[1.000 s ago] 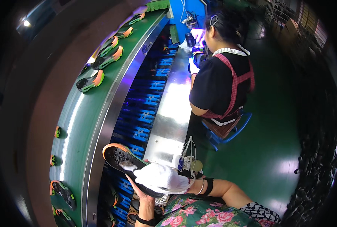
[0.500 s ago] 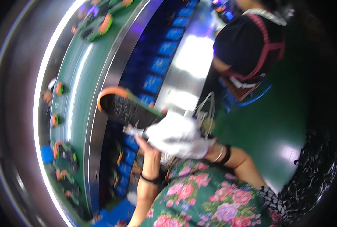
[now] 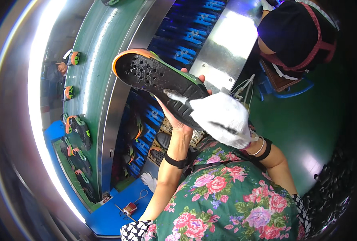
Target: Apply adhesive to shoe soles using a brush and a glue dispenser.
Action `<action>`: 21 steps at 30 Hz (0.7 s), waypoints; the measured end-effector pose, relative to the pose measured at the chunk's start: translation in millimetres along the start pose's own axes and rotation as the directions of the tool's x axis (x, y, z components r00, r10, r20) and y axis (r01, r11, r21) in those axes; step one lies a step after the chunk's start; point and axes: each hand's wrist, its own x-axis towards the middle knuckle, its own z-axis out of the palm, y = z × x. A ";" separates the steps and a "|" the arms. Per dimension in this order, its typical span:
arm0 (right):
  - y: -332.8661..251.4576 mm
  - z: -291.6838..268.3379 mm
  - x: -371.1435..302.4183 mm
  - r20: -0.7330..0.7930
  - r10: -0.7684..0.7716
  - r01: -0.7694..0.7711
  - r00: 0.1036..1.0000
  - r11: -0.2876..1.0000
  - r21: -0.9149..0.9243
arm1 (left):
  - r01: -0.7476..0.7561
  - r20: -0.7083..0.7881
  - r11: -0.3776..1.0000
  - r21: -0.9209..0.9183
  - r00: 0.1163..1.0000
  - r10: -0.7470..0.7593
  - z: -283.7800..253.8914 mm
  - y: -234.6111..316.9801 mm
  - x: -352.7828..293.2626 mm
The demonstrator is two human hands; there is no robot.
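Note:
My bare left hand (image 3: 179, 123) grips a shoe sole (image 3: 156, 76) from beneath, its fingertips showing along the far edge. The sole is black inside, with small holes toward its orange-rimmed end and ribs toward the other; green runs along its side. My right hand (image 3: 222, 116), in a white knitted glove, is closed around a small brush (image 3: 175, 95) with a black shaft and a pale, stained tip. That tip lies over the middle of the sole, apparently touching it. The glove hides the rest of the brush.
On the left runs a curved green conveyor belt (image 3: 92, 44) carrying orange, green and black shoe parts (image 3: 79, 130). Below it, a blue surface (image 3: 106, 219) holds a small red-and-white item (image 3: 129, 208). A white glove (image 3: 149, 181) lies nearby. A co-worker (image 3: 287, 34) sits at the upper right.
The view has shifted and become sharper. The sole now appears higher, with more of its inside showing, and the brush reaches farther over it. Both hands keep their holds.

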 end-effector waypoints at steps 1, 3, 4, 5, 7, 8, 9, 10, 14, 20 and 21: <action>-3.7 3.6 -2.3 0.039 -0.031 0.033 0.999 0.999 -0.033 | 0.000 -0.005 1.000 -0.004 1.000 0.000 -1.1 1.6 0.1; -6.9 13.9 -1.2 0.077 -0.050 0.045 0.996 0.996 0.073 | 0.080 0.159 0.997 0.013 0.984 -0.082 -5.5 5.0 1.9; -5.7 10.1 -0.8 0.079 -0.043 0.037 0.996 0.997 0.073 | 0.082 0.153 0.997 0.009 0.985 -0.082 -8.2 7.7 3.8; -2.8 3.3 1.4 0.098 -0.049 0.034 0.994 0.987 0.158 | 0.098 0.166 0.995 0.025 0.981 -0.101 -11.3 11.1 6.5; 5.4 1.5 0.5 0.122 0.125 -0.166 0.985 0.889 0.427 | 0.112 0.168 0.991 0.071 0.978 -0.123 -15.5 17.3 12.3; 12.4 -3.6 -0.9 0.101 0.075 -0.102 0.992 0.950 0.294 | 0.049 0.167 0.996 0.074 0.984 -0.061 -15.4 9.9 10.3; 11.9 -5.0 -3.7 0.082 0.021 -0.033 0.996 0.988 0.154 | 0.047 0.145 0.997 0.068 0.988 -0.056 -12.3 9.9 8.8; 13.0 -6.1 -4.1 0.073 -0.039 0.039 0.997 0.999 0.009 | 0.043 0.126 0.997 0.061 0.991 -0.050 -11.2 10.6 9.8; 3.1 2.7 -6.5 0.103 -0.069 0.061 0.992 0.995 0.075 | 0.085 0.174 0.993 0.079 0.980 -0.098 -17.6 14.4 13.2; 15.3 -19.3 -2.0 0.164 0.014 -0.031 0.986 0.994 0.102 | -0.056 0.098 0.986 0.157 0.994 0.040 -20.9 15.2 13.4; 14.9 -11.9 -7.4 0.156 -0.040 0.022 0.987 0.993 0.113 | -0.059 0.094 0.986 0.156 0.995 0.044 -22.5 16.5 12.7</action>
